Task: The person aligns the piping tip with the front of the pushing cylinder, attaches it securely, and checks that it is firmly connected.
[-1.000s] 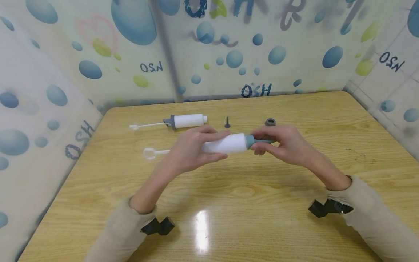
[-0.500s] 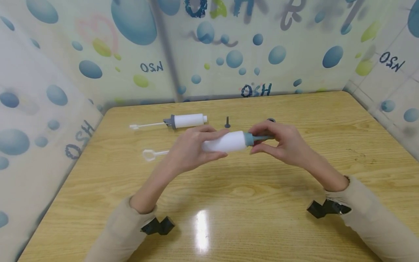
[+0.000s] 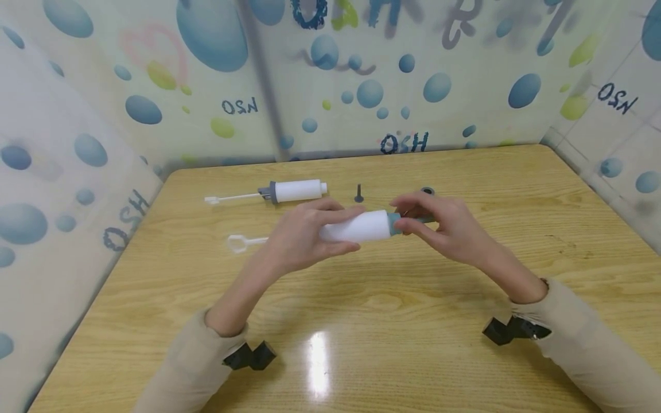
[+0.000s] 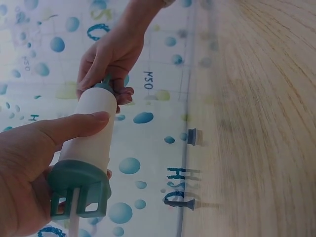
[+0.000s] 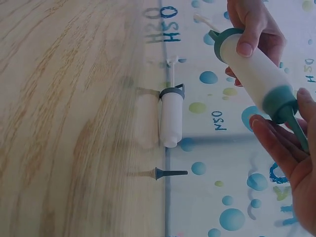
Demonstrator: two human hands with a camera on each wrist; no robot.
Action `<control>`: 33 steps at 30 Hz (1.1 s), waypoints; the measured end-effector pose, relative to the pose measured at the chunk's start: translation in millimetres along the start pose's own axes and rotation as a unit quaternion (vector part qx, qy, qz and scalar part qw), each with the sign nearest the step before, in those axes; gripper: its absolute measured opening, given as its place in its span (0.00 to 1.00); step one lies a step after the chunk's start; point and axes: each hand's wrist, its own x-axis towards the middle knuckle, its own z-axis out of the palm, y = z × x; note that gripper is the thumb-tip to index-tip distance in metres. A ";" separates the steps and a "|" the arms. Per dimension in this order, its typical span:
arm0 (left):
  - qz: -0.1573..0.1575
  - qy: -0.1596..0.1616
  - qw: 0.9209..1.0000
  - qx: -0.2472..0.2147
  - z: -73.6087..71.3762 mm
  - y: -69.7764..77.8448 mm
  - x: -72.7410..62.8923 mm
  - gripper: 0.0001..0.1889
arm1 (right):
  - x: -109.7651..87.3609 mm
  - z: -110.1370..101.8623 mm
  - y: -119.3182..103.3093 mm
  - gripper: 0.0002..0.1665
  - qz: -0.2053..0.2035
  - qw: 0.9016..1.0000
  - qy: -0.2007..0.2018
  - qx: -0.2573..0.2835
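Note:
My left hand [image 3: 304, 235] grips a white-barrelled plunger syringe [image 3: 366, 226], held sideways above the table. The thumb lies along the barrel, plain in the left wrist view, where a teal collar [image 4: 79, 180] shows at the near end. Out past my left hand sticks the white plunger handle [image 3: 237, 243] with its ring end. At the opposite end, the thumb and fingertips of my right hand [image 3: 446, 229] pinch the teal nozzle cap [image 5: 280, 102]. Its slim teal spout [image 5: 297, 131] runs back between the fingers and thumb of that hand.
Behind the hands, a second syringe [image 3: 298, 191] with a grey collar lies on the wooden table [image 3: 361, 321]. To its right stands a small dark nozzle [image 3: 358, 194]. A dark ring-shaped cap [image 3: 427, 190] is partly covered by my right hand. A patterned wall [image 3: 330, 103] borders the table's back.
My right thumb and fingers spread off the teal cap half a second ago and now close on it again. My left hand keeps its grip; the syringe has shifted only slightly.

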 end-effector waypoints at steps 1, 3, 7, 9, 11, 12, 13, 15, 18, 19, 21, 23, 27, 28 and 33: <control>0.000 -0.001 1.000 0.001 0.3 -0.1 0.1 0.28 | 0.1 0.3 -0.2 0.18 -0.002 1.000 0.000 0.003; -0.001 -0.001 1.000 -0.001 0.8 -0.6 0.2 0.29 | 0.5 0.5 -0.1 0.20 -0.010 1.000 -0.005 0.012; -0.004 -0.002 1.000 -0.009 0.8 -2.0 0.1 0.29 | 0.8 -0.1 0.7 0.32 -0.029 0.999 -0.023 0.012; -0.005 -0.004 1.000 -0.010 0.6 -2.0 0.0 0.29 | 0.1 -0.7 1.0 0.29 -0.026 0.999 -0.030 0.008; -0.004 -0.006 1.000 -0.009 0.3 -1.6 0.0 0.29 | -0.7 -1.5 1.0 0.22 -0.019 0.999 -0.034 0.007; -0.004 -0.006 1.000 -0.008 0.1 -1.3 0.0 0.29 | -1.1 -1.8 0.9 0.19 -0.015 0.999 -0.034 0.007; -0.004 -0.007 1.000 -0.007 0.0 -1.0 -0.1 0.29 | -1.5 -2.1 0.9 0.18 -0.010 0.999 -0.034 0.003; -0.004 -0.006 1.000 -0.004 -0.1 -0.5 0.0 0.29 | -1.8 -2.4 0.8 0.19 -0.004 0.999 -0.034 0.000; -0.009 -0.006 1.000 -0.006 -0.3 0.1 0.1 0.29 | -1.1 -1.9 0.8 0.27 -0.007 0.999 -0.034 0.001; -0.011 -0.006 1.000 -0.008 -0.4 0.1 0.1 0.29 | -0.7 -1.6 0.8 0.30 -0.010 0.999 -0.034 0.001; -0.015 -0.007 1.000 -0.011 -0.4 0.2 0.0 0.29 | 0.1 -0.9 0.8 0.34 -0.017 0.999 -0.036 0.006; -0.016 -0.007 1.000 -0.013 -0.4 0.0 -0.2 0.29 | 0.5 -0.4 0.8 0.33 -0.021 0.999 -0.034 0.002; -0.011 -0.006 1.000 -0.010 -0.4 -0.4 -0.6 0.29 | -0.2 -0.2 1.1 0.29 -0.014 0.999 -0.030 -0.013; -0.010 -0.006 1.000 -0.010 -0.4 -0.5 -0.7 0.29 | -0.3 -0.3 1.2 0.29 -0.013 0.999 -0.029 -0.015; -0.008 -0.007 1.000 -0.013 -1.1 -0.5 -0.6 0.29 | -0.1 -0.9 2.4 0.25 -0.038 0.999 -0.022 -0.023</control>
